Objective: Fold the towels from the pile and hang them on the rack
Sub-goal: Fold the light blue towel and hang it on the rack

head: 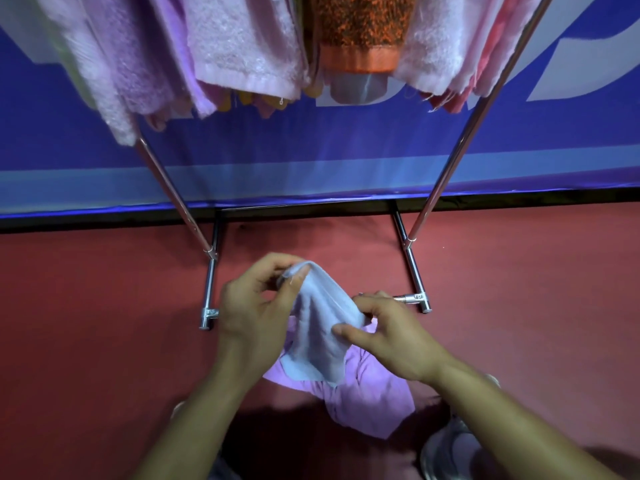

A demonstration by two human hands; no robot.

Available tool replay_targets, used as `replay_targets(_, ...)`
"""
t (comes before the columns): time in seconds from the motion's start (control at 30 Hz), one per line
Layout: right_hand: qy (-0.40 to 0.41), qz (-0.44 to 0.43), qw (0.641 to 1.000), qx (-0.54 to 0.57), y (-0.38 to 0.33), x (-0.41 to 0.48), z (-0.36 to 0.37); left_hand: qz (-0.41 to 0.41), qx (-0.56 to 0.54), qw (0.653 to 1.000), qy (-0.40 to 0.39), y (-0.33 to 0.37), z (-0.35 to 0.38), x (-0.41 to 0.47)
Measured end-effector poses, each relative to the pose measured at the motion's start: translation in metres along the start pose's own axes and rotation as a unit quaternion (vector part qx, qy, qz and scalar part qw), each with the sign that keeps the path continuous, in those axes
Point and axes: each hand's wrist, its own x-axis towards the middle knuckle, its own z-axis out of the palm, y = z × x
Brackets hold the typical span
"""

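Two hands share one pale blue towel (318,327), a small limp cloth held up off the floor, just in front of the rack's base. The left hand (252,306) pinches its top corner between thumb and fingertips, the highest point of the cloth. The right hand (391,337) pinches the edge lower down and to the right, so the stretched edge slants from upper left to lower right and the rest sags below it in loose folds. It does not look folded yet, and I would guess the hands are finding corners to square it up. Directly beneath lies a purple towel (367,400), crumpled on the red floor (104,341) between the person's feet, with one pale shoe (446,448) showing at the right. The rack (446,174) stands ahead of the hands, its chrome uprights leaning apart as they rise, so the towel must travel forward and up. Both hands look about equally near it. The hung towels (242,46), pink and lilac with an orange towel (360,29) among them, crowd the top, and the rail itself is out of view, so free room cannot be told. Behind the rack hangs a blue banner (311,150).
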Motion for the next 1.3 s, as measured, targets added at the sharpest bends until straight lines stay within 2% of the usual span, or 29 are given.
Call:
replay_targets(0.27, 0.011, 0.030, 0.994, -0.100, 0.014, -0.001, -0.013, 0.039, -0.029, 0.976, 0.213, -0.002, -0.018, 0.016)
replay_targets(0.4, 0.020, 0.080, 0.989, -0.124, 0.021, 0.000, -0.022, -0.017, -0.026, 0.959, 0.281, -0.015, -0.035, 0.026)
replay_targets(0.5, 0.035, 0.112, 0.986, -0.118, 0.019, 0.001, -0.028, -0.072, -0.022, 0.952, 0.297, -0.027, -0.041, 0.027)
replay_targets(0.7, 0.052, 0.172, 0.979, 0.095, 0.006, 0.004, -0.026, -0.157, 0.032, 0.962, 0.222, -0.038, -0.028, 0.022)
replay_targets(0.83, 0.067, 0.204, 0.935, 0.283, -0.011, 0.007, -0.017, -0.183, -0.009, 0.972, 0.150, -0.034, 0.004, 0.003)
replay_targets(0.97, 0.051, 0.235, 0.883, 0.403, -0.028, 0.012, -0.008, -0.172, 0.022, 0.984, 0.047, -0.021, 0.036, -0.019)
replay_targets(1.07, 0.075, 0.253, 0.859, 0.439, -0.033, 0.016, -0.001, -0.127, 0.045, 0.991, 0.009, -0.015, 0.052, -0.034)
replay_targets(1.2, 0.125, 0.282, 0.842, 0.442, -0.030, 0.020, 0.001, -0.076, 0.086, 0.993, 0.011, -0.018, 0.055, -0.039)
replay_targets(1.3, 0.125, 0.281, 0.825, 0.474, -0.029, 0.020, -0.001, -0.040, 0.103, 0.994, 0.006, -0.018, 0.054, -0.041)
